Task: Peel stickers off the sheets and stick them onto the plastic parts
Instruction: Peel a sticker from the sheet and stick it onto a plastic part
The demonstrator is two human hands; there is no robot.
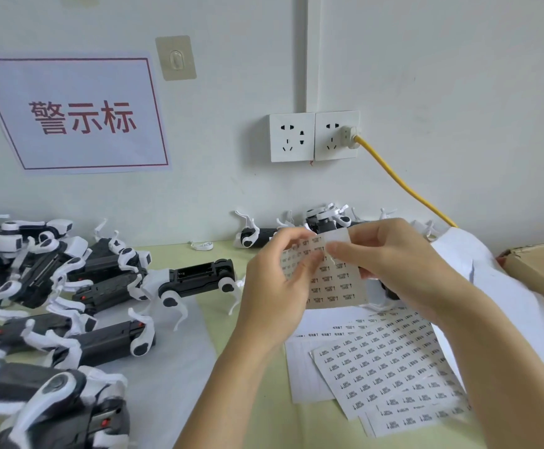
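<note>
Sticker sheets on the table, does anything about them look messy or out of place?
Slightly. The loose sticker sheets lie fanned and overlapping at skewed angles rather than stacked square. Nothing looks torn or spilled. The held sheet is gripped by both the left hand and right hand.

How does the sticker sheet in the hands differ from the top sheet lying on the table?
The held sheet is lifted off the table, gripped by the left hand and right hand; the table sheet lies flat and untouched. The held sheet shows less area, partly hidden by fingers. Both carry rows of small printed stickers.
</note>
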